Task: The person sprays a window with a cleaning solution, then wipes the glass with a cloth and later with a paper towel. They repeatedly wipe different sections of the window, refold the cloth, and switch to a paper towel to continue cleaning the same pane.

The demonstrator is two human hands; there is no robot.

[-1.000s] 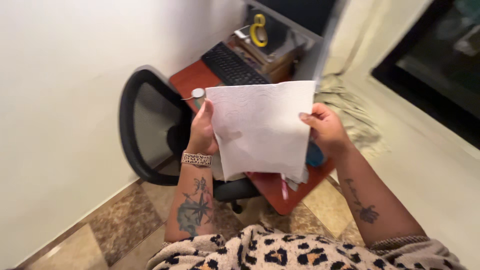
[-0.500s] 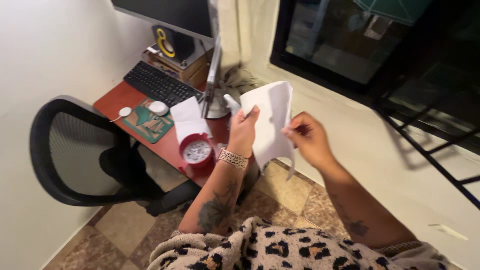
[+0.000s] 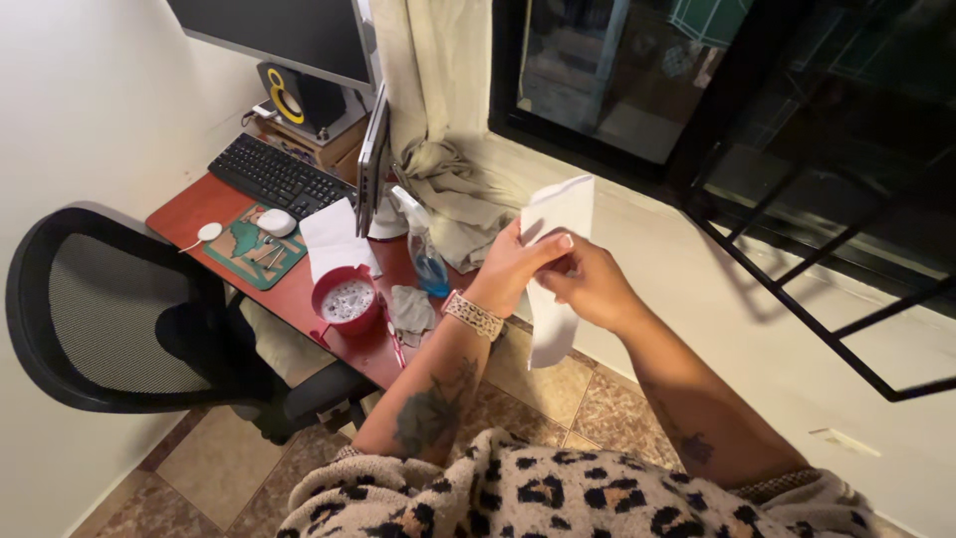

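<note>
Red-brown counter [image 3: 214, 204] in a corner w/ dark window; both hands hold a white paper [image 3: 558, 269] up in front of it.
Left hand [image 3: 518, 264] w/ beaded bracelet and right hand [image 3: 593, 284] meet at the sheet's middle, fingers [image 3: 543, 247] pressed together, pinching the paper; sheet hangs folded lengthwise, in the air right of the counter, above the tile floor. On counter: black keyboard [image 3: 269, 174], white mouse [image 3: 276, 221] on a green mat, red bowl [image 3: 347, 299] near front edge, grey cloth [image 3: 410, 307] just beside it, blue spray bottle [image 3: 426, 254] near the curtain. Black mesh chair [image 3: 110, 309] at left.
</note>
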